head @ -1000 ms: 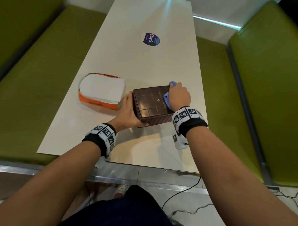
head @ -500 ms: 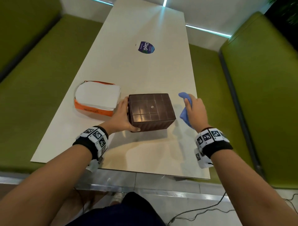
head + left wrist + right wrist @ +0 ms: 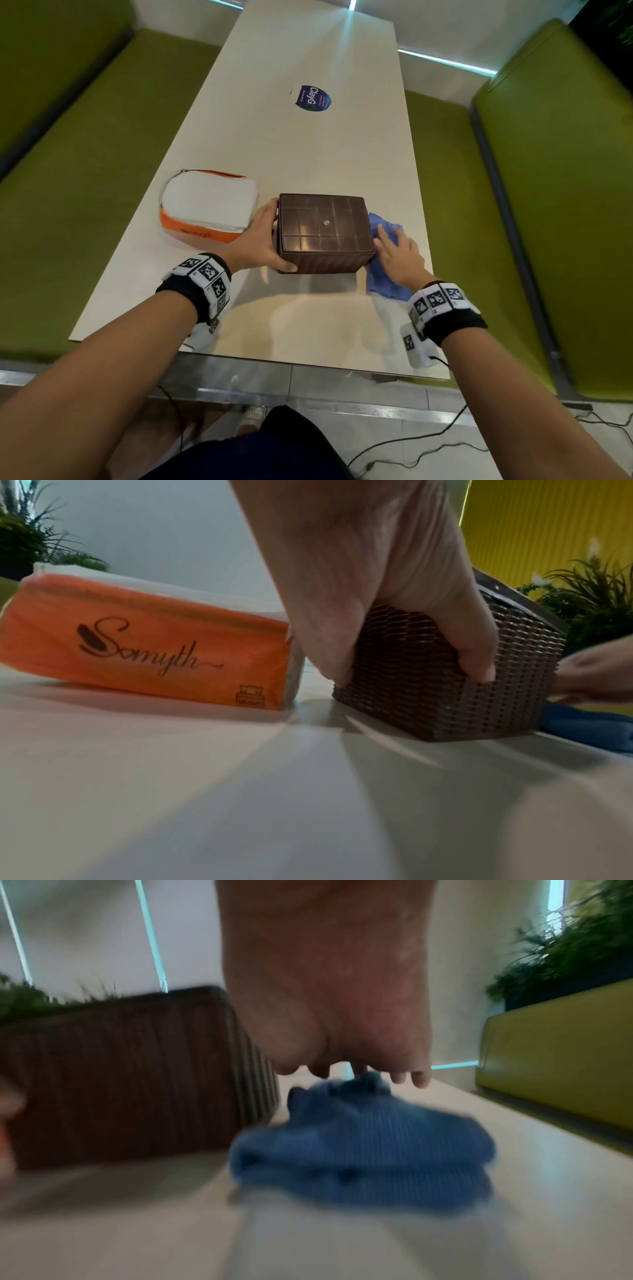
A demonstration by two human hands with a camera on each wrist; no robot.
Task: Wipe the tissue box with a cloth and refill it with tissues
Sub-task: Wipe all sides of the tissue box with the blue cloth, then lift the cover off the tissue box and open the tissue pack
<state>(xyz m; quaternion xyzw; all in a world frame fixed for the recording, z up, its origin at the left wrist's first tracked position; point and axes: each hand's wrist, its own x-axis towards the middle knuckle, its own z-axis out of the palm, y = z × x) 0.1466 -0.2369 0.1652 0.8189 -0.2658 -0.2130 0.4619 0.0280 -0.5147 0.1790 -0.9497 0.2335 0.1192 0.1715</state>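
Observation:
A brown woven tissue box (image 3: 323, 229) with its lid closed stands on the cream table (image 3: 308, 144). My left hand (image 3: 263, 236) grips its left near corner, thumb on the front wall (image 3: 445, 683) and fingers along the left side. A crumpled blue cloth (image 3: 383, 284) lies on the table against the box's right side. My right hand (image 3: 394, 250) is over the cloth with straight, spread fingers; the blurred right wrist view shows the fingertips (image 3: 419, 1080) just above the cloth (image 3: 363, 1142). An orange pack of white tissues (image 3: 205, 205) lies left of the box, close behind my left hand.
A round blue sticker (image 3: 312, 97) marks the table's far half. Green benches (image 3: 85, 154) (image 3: 565, 205) run along both sides. The table's right edge is just beyond the cloth, and its near edge (image 3: 274, 356) is under my wrists. Cables (image 3: 411, 455) trail on the floor.
My right hand carried the cloth off the box's top, out to the right and down onto the table, where its fingers have straightened. My left hand has kept hold of the box.

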